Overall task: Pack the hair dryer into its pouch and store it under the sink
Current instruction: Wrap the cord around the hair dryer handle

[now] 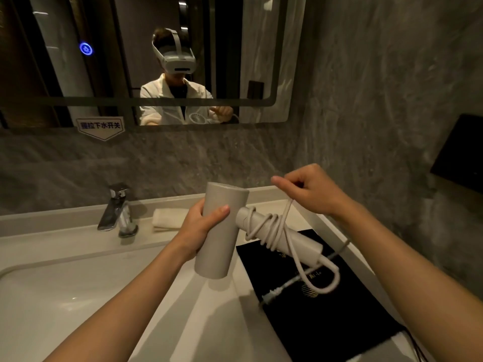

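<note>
Fingers of right hand pinch cord at 1 o'clock; left hand closed round hair dryer barrel, above worktop. Pouch flat at 5 o'clock. Step: winding cord on handle. Next, likely: tuck plug, open pouch.

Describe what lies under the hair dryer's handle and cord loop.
Below the hair dryer, held by the left hand, the black pouch lies flat on the counter. The cord and plug cover part of its gold print.
</note>
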